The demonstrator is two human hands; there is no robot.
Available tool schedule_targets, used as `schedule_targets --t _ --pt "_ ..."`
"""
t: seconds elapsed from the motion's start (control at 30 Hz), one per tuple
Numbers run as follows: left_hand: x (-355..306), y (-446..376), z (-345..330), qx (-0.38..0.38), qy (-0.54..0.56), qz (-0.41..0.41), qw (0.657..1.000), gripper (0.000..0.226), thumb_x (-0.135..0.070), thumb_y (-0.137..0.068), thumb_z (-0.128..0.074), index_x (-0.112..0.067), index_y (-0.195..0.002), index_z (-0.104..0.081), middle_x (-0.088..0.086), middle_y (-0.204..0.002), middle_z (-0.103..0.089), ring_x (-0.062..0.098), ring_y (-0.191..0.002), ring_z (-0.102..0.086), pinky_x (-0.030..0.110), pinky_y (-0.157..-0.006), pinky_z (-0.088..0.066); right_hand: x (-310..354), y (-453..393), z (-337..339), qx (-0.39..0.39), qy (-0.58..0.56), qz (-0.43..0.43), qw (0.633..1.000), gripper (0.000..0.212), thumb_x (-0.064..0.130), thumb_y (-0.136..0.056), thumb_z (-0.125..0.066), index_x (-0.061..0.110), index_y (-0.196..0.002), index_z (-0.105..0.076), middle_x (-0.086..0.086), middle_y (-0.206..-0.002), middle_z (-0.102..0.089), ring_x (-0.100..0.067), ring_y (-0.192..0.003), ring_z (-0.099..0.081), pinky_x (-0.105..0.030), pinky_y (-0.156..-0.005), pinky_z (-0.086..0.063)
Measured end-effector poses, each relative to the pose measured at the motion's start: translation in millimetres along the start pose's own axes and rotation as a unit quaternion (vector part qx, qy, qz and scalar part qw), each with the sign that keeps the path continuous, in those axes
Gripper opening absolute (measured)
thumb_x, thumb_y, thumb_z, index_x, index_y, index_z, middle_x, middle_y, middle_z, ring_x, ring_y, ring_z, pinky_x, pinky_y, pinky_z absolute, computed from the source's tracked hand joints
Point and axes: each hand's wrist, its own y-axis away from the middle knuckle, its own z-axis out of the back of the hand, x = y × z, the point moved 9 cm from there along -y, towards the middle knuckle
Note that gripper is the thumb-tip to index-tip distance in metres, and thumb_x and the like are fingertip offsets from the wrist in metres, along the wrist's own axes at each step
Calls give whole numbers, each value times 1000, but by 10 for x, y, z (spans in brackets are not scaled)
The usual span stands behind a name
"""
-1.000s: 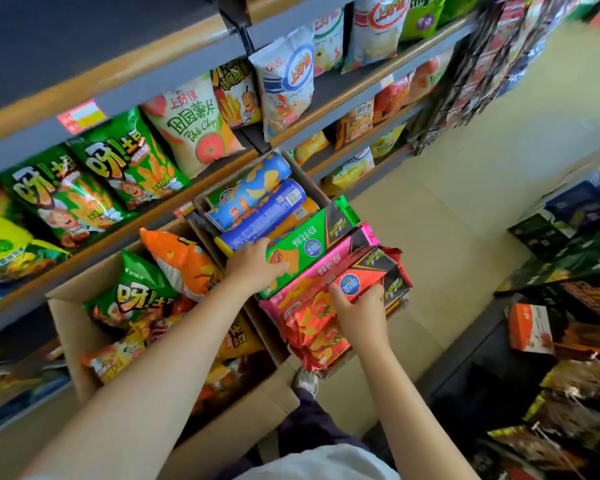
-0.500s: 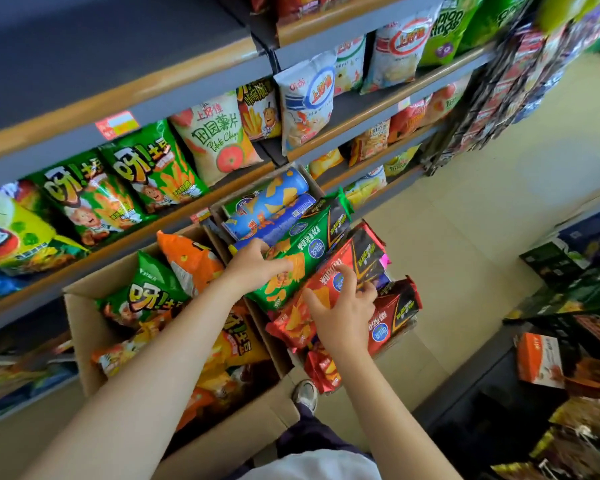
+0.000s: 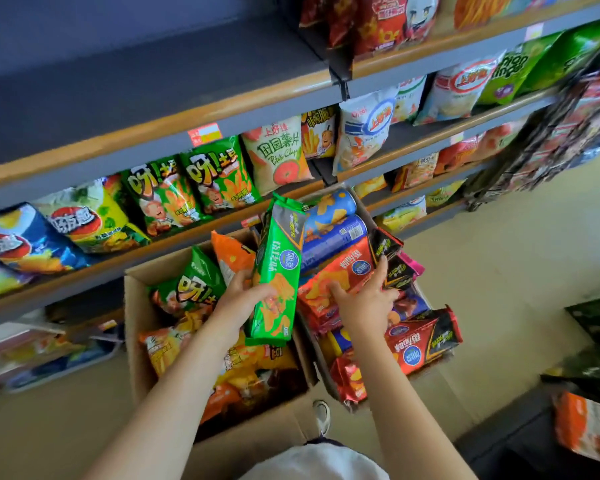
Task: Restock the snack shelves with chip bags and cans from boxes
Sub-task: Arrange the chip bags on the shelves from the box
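Note:
My left hand (image 3: 243, 301) grips a long green chip pack (image 3: 278, 271), held upright above the two cardboard boxes. My right hand (image 3: 364, 303) rests with spread fingers on a red chip pack (image 3: 340, 275) that lies on top of the right box (image 3: 324, 372). That box also holds blue chip cans (image 3: 333, 233) and more red packs (image 3: 420, 344). The left box (image 3: 132, 323) is full of green, orange and yellow chip bags (image 3: 187, 289). The grey shelves (image 3: 174, 140) behind carry standing chip bags.
The upper left shelf (image 3: 136, 74) is bare and dark. Packets hang on a rack (image 3: 548, 140) at the right end of the shelves. A low dark display (image 3: 589, 375) with more packets stands at the right. Beige floor (image 3: 499, 271) lies between them.
My left hand has lifted the green pack out of the right box and turned it upright. My right hand has moved onto the top red pack. The view has tilted up.

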Motion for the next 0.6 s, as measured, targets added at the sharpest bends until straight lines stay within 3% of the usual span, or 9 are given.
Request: schedule_targets --t 0.07,0.17,0.27,0.37,0.47,0.53,0.6 --pt "23 12 26 -1 15 3 1000 44 -28 -57 -75 -35 -97 -59 9 -106 -73 30 -91 -71 46 -89 -55 -95 14 74 -14 -38 -34 999 92 52 -84 -73 19 -150 -18 -17 -138 -41 -43 -122 -48 -48 -84 -44" --pt "44 32 23 4 31 -4 999 52 -27 -55 -73 -28 -106 -61 13 -107 -73 29 -86 -71 44 -85 -55 -198 -23 -62 41 -51 -36 997 44 51 -96 -57 9 -107 -52 -7 -93 -60 -26 -86 -58 -36 -69 -41" --pt "44 65 -11 25 37 -8 999 59 -20 -66 -79 -30 -121 -58 10 -102 -75 32 -91 -73 46 -86 -57 -190 -77 -141 62 -105 8 993 41 37 -102 -51 10 -71 -50 -5 -67 -50 -19 -60 -44 -34 -61 -36" --pt "29 77 11 41 71 -12 997 49 -12 -86 -72 -38 -124 -54 7 -101 -77 31 -92 -74 43 -82 -58 -143 -74 -49 65 -159 26 985 38 30 -100 -55 7 -72 -46 -8 -67 -43 -21 -62 -40 -33 -58 -33" --pt "-32 140 136 32 108 -20 993 53 -17 -86 -73 -36 -130 -49 6 -105 -75 28 -90 -73 38 -74 -55 62 56 191 94 -232 74 965 35 25 -98 -58 -3 -78 -54 -6 -71 -53 -20 -66 -54 -40 -61 -51" --pt "-123 211 249 25 115 -36 992 70 -26 -74 -79 -32 -136 -47 6 -106 -75 27 -89 -74 37 -71 -56 314 207 344 166 -315 112 928 25 20 -100 -57 3 -83 -63 -1 -78 -67 -13 -74 -67 -28 -63 -57" --pt "-225 296 365 18 127 -53 990 82 -33 -67 -81 -32 -141 -45 8 -111 -75 29 -95 -74 42 -79 -57 655 413 464 267 -380 159 871 21 19 -99 -57 4 -86 -65 -1 -86 -72 -12 -80 -70 -26 -67 -56"
